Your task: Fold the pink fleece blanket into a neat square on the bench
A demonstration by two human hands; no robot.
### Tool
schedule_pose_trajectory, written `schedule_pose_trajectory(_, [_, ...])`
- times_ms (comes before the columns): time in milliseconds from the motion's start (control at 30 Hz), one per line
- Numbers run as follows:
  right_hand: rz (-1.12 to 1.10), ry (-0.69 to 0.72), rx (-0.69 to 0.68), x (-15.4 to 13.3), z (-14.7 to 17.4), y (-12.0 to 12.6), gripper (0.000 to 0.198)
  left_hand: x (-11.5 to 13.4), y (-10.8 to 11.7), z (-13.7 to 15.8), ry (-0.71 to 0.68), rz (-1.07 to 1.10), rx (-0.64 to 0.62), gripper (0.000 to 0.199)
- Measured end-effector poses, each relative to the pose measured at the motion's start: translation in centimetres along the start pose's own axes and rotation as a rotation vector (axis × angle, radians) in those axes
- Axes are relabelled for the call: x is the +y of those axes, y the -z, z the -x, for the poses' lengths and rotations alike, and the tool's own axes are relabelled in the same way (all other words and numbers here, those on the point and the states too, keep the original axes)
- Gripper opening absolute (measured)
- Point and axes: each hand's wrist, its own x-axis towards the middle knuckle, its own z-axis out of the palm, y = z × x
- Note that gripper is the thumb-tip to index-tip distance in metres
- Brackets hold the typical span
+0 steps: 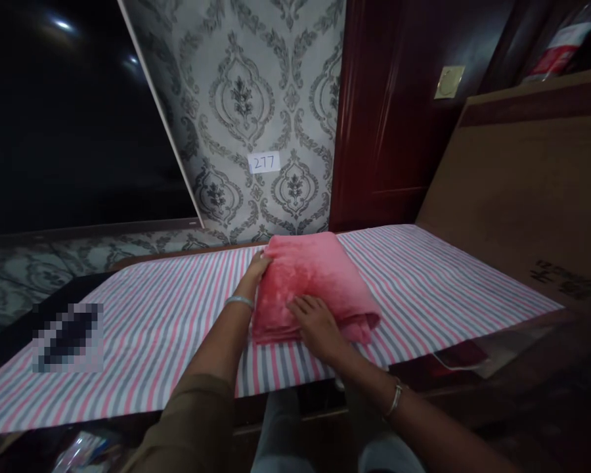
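A pink plush blanket point(320, 263), folded into a thick square, lies on a striped cloth. My left hand point(260, 266) rests against the blanket's far left edge, its fingers stretched along the side and partly hidden. On the near part of the blanket's top, my right hand point(315, 322) lies flat with its fingers extended. The folded layers show along the near edge, and the near right corner is rounded over. Under the blanket, the cloth point(177, 309) has pink, grey and white stripes.
A large dark screen point(79, 125) stands at the left, and a cardboard box point(522, 184) borders the cloth on the right. A bottle point(561, 49) is above the box. A pixelated dark patch point(69, 338) covers something at the cloth's left. Patterned wallpaper point(246, 98) rises behind.
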Motion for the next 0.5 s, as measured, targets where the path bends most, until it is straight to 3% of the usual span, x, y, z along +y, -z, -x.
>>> schedule_pose_trajectory(133, [-0.008, -0.012, 0.001, 0.0, 1.1, -2.7, 0.058, -2.6, 1.5, 0.8, 0.093, -0.047, 0.015, 0.073])
schedule_pose_trajectory(267, [-0.057, -0.038, -0.006, 0.4, 0.6, -1.5, 0.058, -1.3, 0.7, 0.2, 0.072, -0.031, -0.054, 0.08])
schedule_pose_trajectory(400, [-0.102, -0.009, 0.064, -0.1, -0.5, -0.3, 0.06, 0.3, 0.1, -0.7, -0.144, -0.029, -0.064, 0.072])
schedule_pose_trajectory(500, [-0.107, 0.01, 0.067, -0.5, -0.7, -0.9, 0.057, -0.6, 0.8, -0.9, -0.262, -0.116, -0.008, 0.06])
